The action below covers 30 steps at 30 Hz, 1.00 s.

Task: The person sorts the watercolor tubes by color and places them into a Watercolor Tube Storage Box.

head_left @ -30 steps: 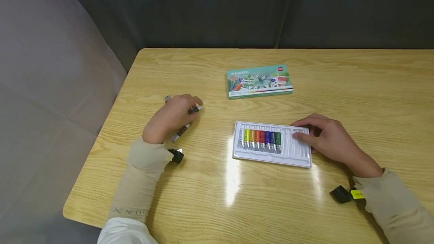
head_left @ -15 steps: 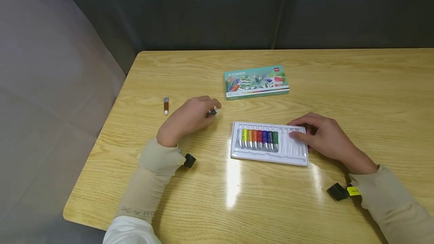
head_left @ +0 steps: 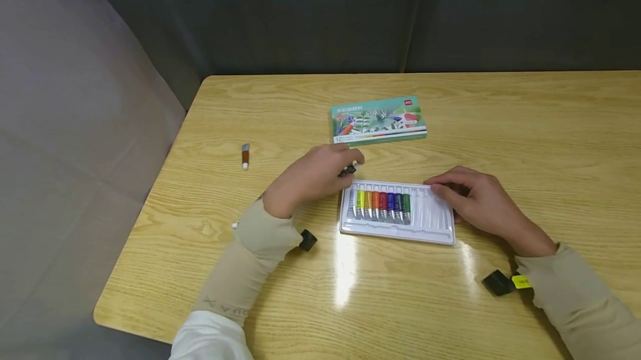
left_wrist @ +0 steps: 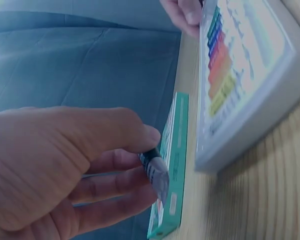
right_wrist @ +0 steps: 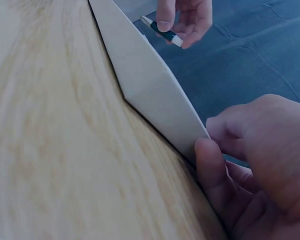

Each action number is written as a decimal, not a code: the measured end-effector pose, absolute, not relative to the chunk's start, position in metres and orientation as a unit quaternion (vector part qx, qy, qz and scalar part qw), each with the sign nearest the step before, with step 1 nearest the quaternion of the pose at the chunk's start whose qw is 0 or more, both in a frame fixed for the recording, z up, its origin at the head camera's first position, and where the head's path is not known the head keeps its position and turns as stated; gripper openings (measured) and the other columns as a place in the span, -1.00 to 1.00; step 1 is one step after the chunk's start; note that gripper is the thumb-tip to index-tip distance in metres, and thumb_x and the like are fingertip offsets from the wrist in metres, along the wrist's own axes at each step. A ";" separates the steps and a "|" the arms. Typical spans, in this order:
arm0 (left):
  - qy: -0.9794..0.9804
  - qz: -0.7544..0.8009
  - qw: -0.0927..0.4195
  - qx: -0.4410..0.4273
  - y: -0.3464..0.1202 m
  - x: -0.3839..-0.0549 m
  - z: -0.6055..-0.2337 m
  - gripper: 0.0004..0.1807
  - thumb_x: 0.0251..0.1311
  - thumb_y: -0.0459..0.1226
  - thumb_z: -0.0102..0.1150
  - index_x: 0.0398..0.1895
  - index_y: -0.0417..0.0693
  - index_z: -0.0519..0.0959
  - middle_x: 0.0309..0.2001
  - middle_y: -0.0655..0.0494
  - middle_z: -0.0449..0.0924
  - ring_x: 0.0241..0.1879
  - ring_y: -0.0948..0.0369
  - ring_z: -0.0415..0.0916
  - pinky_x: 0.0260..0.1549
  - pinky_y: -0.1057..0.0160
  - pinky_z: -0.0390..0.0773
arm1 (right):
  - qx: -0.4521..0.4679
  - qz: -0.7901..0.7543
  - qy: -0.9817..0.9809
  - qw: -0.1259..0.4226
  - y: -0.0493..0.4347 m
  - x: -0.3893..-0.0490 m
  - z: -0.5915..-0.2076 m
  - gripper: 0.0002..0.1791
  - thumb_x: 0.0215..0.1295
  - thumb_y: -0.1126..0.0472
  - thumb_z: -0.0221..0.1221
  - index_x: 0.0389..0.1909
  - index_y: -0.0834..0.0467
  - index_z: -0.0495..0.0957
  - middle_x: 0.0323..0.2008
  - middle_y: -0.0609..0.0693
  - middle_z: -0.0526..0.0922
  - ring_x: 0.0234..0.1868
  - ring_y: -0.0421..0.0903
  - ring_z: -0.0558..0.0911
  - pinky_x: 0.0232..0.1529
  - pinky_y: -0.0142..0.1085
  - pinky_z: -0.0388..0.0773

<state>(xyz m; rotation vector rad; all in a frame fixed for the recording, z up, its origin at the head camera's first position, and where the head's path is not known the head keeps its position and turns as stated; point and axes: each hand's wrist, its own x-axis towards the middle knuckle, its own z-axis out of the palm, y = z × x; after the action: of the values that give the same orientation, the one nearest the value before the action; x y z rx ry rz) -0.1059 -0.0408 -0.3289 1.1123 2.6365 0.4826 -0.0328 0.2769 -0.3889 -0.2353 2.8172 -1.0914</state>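
The dark paint tube (left_wrist: pixel 157 174), pinched in the left hand (head_left: pixel 320 172), while the right hand (head_left: pixel 484 204) gripped the white tray (head_left: pixel 432 221), seemed to me light, squeezable, best held mid-body.

The tray (head_left: pixel 390 230) is plain white. Its row of tubes (head_left: pixel 383 202), from nine o'clock to three o'clock, shows pale grey, yellow, ochre, orange, red, blue, navy and green, with silvery lower ends. At twelve o'clock from the tray, the box (head_left: pixel 379 119) is teal, with a printed pattern of leaves and blue flowers. Near ten o'clock, the loose tube (head_left: pixel 245 156) is brown with a white cap. The held tube (right_wrist: pixel 169 35) is dark green, also white-capped. The worktop (head_left: pixel 526 143) has yellowish-brown wood grain.
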 end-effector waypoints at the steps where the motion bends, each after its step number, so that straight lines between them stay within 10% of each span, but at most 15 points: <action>1: 0.901 0.165 0.120 0.383 -0.038 -0.105 -0.329 -0.67 0.46 -0.26 0.14 0.23 -0.02 0.61 0.15 0.06 0.67 -0.19 0.19 0.55 -0.04 0.18 0.59 | -0.076 -0.362 0.928 0.056 0.277 -0.033 -0.389 -0.71 0.54 -0.01 0.15 0.04 0.01 0.74 -0.06 0.05 0.69 -0.32 -0.25 0.51 -0.57 -0.33 0.59; 30: 0.870 0.197 0.118 0.437 0.035 -0.089 -0.329 -0.65 0.48 -0.18 0.16 0.25 -0.04 0.58 0.10 0.10 0.68 -0.13 0.30 0.56 -0.07 0.37 0.58 | -0.065 -0.370 0.924 0.066 0.277 -0.035 -0.388 -0.73 0.59 0.18 0.06 0.05 0.12 0.71 0.01 0.18 0.68 -0.43 -0.32 0.53 -0.55 -0.35 0.58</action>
<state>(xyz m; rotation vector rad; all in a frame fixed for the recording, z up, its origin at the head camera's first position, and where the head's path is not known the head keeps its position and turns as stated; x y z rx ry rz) -0.0893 0.0347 -0.3286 1.2781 2.5446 0.5752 -0.0351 0.2770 -0.3884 -0.1966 2.7875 -1.1149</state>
